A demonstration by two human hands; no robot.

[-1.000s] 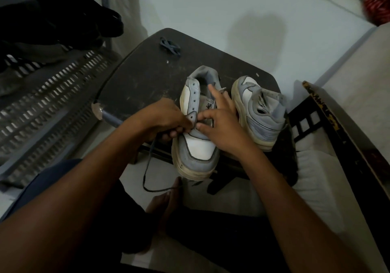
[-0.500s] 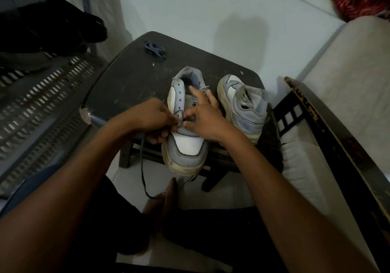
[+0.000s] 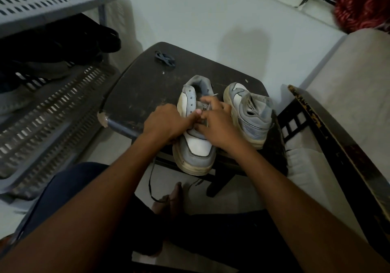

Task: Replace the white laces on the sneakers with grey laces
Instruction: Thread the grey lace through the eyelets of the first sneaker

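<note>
Two grey-and-white sneakers stand on a dark stool (image 3: pixel 135 95). The left sneaker (image 3: pixel 196 146) has its toe over the stool's front edge; the right sneaker (image 3: pixel 251 112) stands beside it without a lace. My left hand (image 3: pixel 166 123) grips the left sneaker's side at the lower eyelets and pinches a dark grey lace (image 3: pixel 150 180), whose free end hangs down toward the floor. My right hand (image 3: pixel 217 125) lies over the tongue, with its fingertips pinching at the eyelets. A second dark lace (image 3: pixel 165 58) lies bundled at the stool's far corner.
A grey perforated plastic rack (image 3: pixel 48 95) with dark shoes on it stands at the left. A cushioned seat with a dark wooden frame (image 3: pixel 329 137) is at the right. My foot (image 3: pixel 168 201) rests on the pale floor below the stool.
My view has shifted a little. My right hand's fingers, raised a second ago, have curled down onto the eyelets, and both hands have closed in together over the left sneaker's tongue.
</note>
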